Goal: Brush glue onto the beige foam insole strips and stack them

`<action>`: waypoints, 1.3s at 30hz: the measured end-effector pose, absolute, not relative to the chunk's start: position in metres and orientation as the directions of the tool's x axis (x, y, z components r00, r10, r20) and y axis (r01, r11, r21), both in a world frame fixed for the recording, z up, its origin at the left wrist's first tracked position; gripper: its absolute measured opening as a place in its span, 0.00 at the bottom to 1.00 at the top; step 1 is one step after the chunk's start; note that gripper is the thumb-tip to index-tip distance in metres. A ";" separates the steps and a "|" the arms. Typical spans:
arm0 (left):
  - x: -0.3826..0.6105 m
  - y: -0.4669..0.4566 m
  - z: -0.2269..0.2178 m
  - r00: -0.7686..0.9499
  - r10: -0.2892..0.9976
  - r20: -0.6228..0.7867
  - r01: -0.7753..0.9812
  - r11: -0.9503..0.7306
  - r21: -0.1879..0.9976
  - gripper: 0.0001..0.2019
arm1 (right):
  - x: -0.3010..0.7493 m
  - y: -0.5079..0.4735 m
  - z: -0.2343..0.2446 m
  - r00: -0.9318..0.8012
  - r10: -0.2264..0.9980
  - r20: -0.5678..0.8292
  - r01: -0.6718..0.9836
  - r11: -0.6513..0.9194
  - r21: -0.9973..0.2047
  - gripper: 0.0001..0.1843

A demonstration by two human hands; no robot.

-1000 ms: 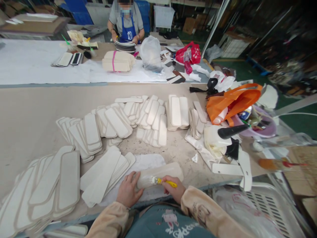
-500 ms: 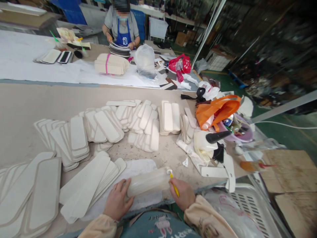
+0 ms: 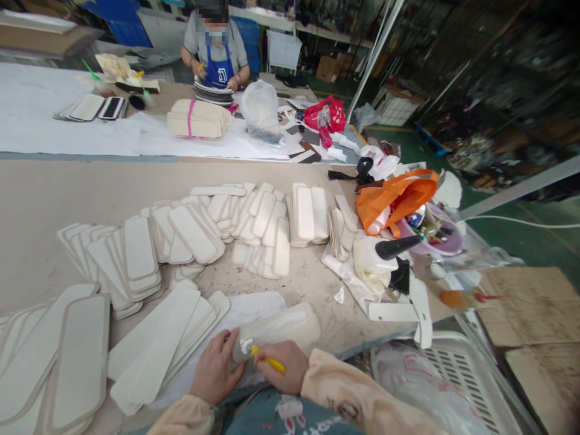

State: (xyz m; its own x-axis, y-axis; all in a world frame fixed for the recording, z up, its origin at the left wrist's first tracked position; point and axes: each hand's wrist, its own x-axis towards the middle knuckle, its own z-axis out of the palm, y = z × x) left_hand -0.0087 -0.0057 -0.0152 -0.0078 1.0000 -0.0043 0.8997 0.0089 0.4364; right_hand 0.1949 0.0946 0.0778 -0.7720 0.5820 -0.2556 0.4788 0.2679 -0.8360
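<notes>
The pale, rounded strip (image 3: 285, 325) lies at the near edge of the counter (image 3: 67, 193), at 6 o'clock in the view, its long axis running from 8 o'clock up toward 2 o'clock. It rests on a white sheet (image 3: 260, 302) spread over the counter.

The left hand (image 3: 216, 373) lies open at the strip's near end, fingers pressed against it. The right hand (image 3: 284, 365) is closed around the yellow handle of a small brush (image 3: 265, 360), whose white-coated bristles touch that same end of the strip, just beside the left fingers.

At 9 o'clock from the strip, touching the sheet, sits a fanned stack of plain strips (image 3: 158, 338). Further toward 9 and 10 o'clock, bordered strips (image 3: 136, 254) lie in overlapping fans, and at 12 o'clock is a looser pile of smaller strips (image 3: 265, 226).

At 2 o'clock stand a white tub (image 3: 369, 260) with a black-handled tool (image 3: 399, 246) across it, then an orange bag (image 3: 399, 193) and a purple basin (image 3: 446, 241) full of small items. A white plastic basket (image 3: 471, 374) sits off the counter's edge at 4 o'clock.

Far off at 12 o'clock, a co-worker in a blue apron (image 3: 216, 51) handles a dark stack of pieces, with a clear plastic bag (image 3: 260, 109) and a red bag (image 3: 326, 115) nearby.
</notes>
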 end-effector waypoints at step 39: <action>-0.006 -0.010 -0.008 -0.057 0.997 -0.045 0.841 0.073 0.536 0.33 | 0.192 0.088 0.060 -0.637 0.550 -0.540 0.351 -0.417 -0.838 0.08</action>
State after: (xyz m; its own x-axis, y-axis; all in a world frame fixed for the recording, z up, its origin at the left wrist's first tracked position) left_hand -0.0058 -0.0098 -0.0076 -0.0574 0.9973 -0.0454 0.8409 0.0729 0.5362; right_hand 0.1917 0.0883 0.0595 -0.6366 0.5503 -0.5403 0.3513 -0.4167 -0.8384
